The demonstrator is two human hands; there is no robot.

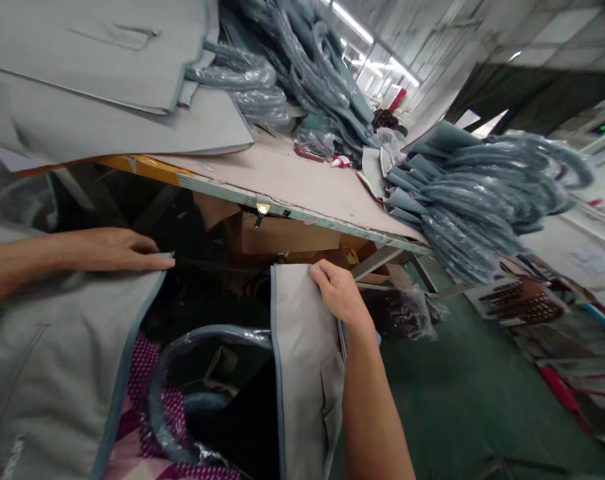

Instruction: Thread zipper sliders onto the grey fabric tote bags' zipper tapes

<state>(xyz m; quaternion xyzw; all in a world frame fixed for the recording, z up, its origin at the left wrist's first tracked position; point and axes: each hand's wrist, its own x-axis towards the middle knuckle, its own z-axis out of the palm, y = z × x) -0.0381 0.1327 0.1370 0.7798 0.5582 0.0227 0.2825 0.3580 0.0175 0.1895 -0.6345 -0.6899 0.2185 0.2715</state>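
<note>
My left hand (pixel 107 249) lies along the top edge of a grey fabric panel (pixel 62 353) with blue-grey binding, at the lower left; its thumb and fingers close on the corner. My right hand (pixel 337 290) pinches the upper edge of a second grey piece (pixel 302 360), which hangs down with blue-grey binding on its left side. Between the two pieces is a gap. A blue-grey handle loop (pixel 157 393) in clear plastic curves through that gap, in front of purple patterned cloth (pixel 142 367).
A table (pixel 292 180) stands ahead, its front edge slanting down to the right. Grey panels (pixel 107 60) lie at its left, wrapped handles (pixel 322 67) at the back, and a bundle of wrapped handles (pixel 482 193) at its right end. Cardboard (pixel 287 237) sits underneath.
</note>
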